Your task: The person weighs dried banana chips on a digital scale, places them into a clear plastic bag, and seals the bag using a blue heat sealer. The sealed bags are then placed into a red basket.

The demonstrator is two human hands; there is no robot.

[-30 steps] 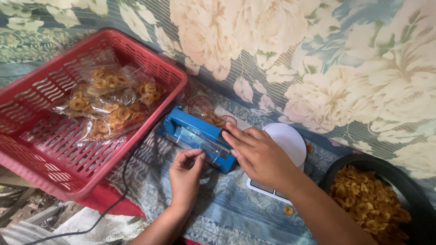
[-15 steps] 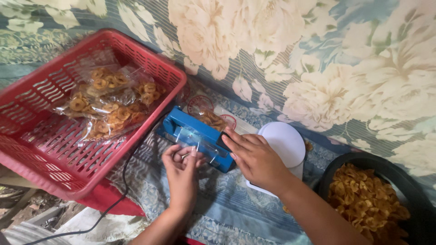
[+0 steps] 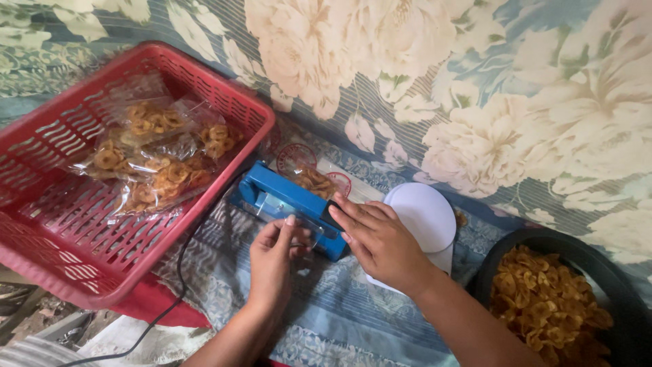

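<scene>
My right hand point(image 3: 380, 241) lies flat, fingers together and extended, pressing on the black end of the blue heat sealer point(image 3: 288, 207); it grips nothing. My left hand point(image 3: 272, 261) sits just beside it, thumb and fingers pinching the near edge of a clear plastic bag point(image 3: 309, 178) that passes under the sealer's bar. The bag's filled part, holding ridged yellow-orange chips, lies beyond the sealer, away from both hands. The sealer is a long box-shaped unit, smooth plastic, angled between the hands and the basket.

To the left of my left hand: a red plastic basket point(image 3: 61, 231), rectangular with slotted walls, holding several crinkled clear packs of chips point(image 3: 156, 160). A black cord point(image 3: 180, 272) runs from the sealer down past the basket's near corner.

Just beyond my right hand: a small white scale point(image 3: 424, 217) with a round, smooth platform, partly covered by that hand. Further right of my right forearm: a dark round bowl point(image 3: 611, 272) heaped with loose chips point(image 3: 543, 309).

Everything rests on a floral cloth point(image 3: 475, 88), striped and woven, in cream and blue-green.
</scene>
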